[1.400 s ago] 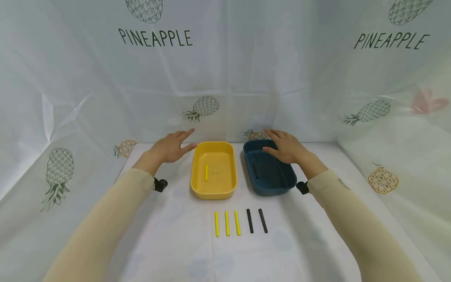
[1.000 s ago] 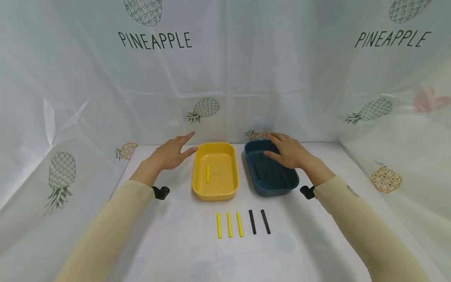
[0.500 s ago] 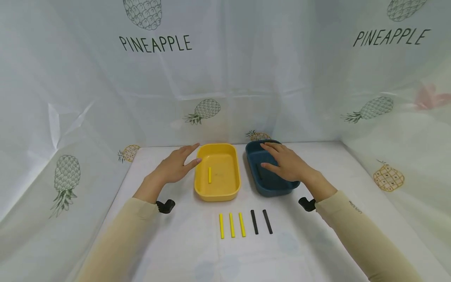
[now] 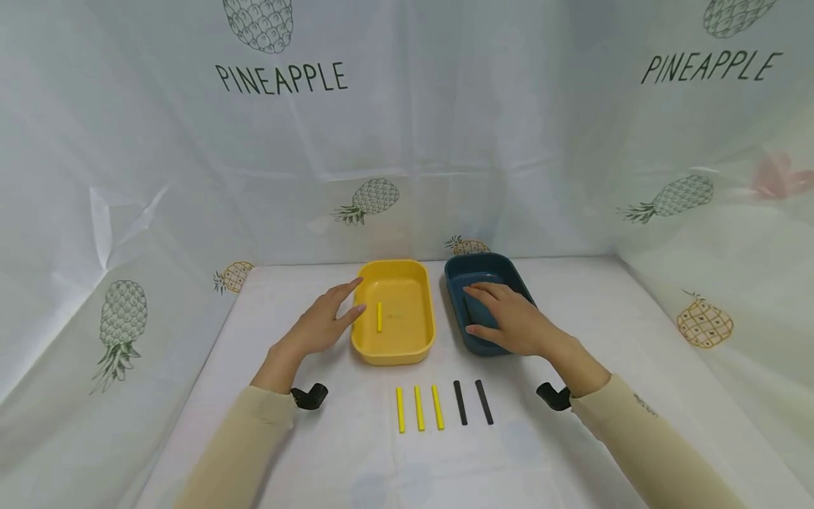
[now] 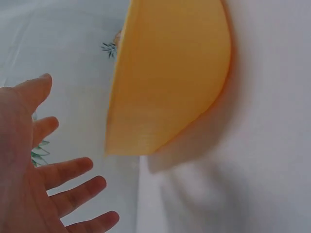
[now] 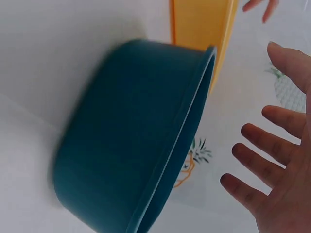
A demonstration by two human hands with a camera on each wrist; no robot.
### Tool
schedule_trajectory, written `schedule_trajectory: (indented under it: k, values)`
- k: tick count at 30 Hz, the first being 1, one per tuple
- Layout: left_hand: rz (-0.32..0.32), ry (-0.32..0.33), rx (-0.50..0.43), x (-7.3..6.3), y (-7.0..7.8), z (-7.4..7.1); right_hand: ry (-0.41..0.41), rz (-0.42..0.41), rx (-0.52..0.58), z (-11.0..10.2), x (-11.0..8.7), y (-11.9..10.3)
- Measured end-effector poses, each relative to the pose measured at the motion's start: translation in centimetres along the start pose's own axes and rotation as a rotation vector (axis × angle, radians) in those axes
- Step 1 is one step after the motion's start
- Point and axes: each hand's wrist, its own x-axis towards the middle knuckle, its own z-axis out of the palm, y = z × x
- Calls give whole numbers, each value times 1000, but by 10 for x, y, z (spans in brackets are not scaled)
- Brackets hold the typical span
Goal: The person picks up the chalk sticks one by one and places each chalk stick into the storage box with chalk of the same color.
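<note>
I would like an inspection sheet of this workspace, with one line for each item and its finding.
Surface: white table covering, lying mostly flat.
Job's things: yellow tray holding one yellow stick; blue tray holding one dark stick, hard to see; nearer the person, a row of three yellow sticks and two black sticks.
Clutter: nothing seen.
Grippers: left hand beside the yellow tray, right hand above the blue tray; both gripping nothing.
Cables: nothing seen.
Surroundings: white sheeting with pineapple prints.
</note>
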Motion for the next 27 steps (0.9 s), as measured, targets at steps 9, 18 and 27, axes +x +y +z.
schedule_trajectory:
  k: [9, 18, 27]
  values:
    - [-52, -1, -96, -5, -7, 23, -4, -17, -17, 10, -14, -18]
    - [-62, 9, -208, -2, -17, 36, -86, -108, -38, 23, -19, -50]
    - [-102, 32, -284, -3, -22, 50, -246, -149, -34, 50, -14, -85]
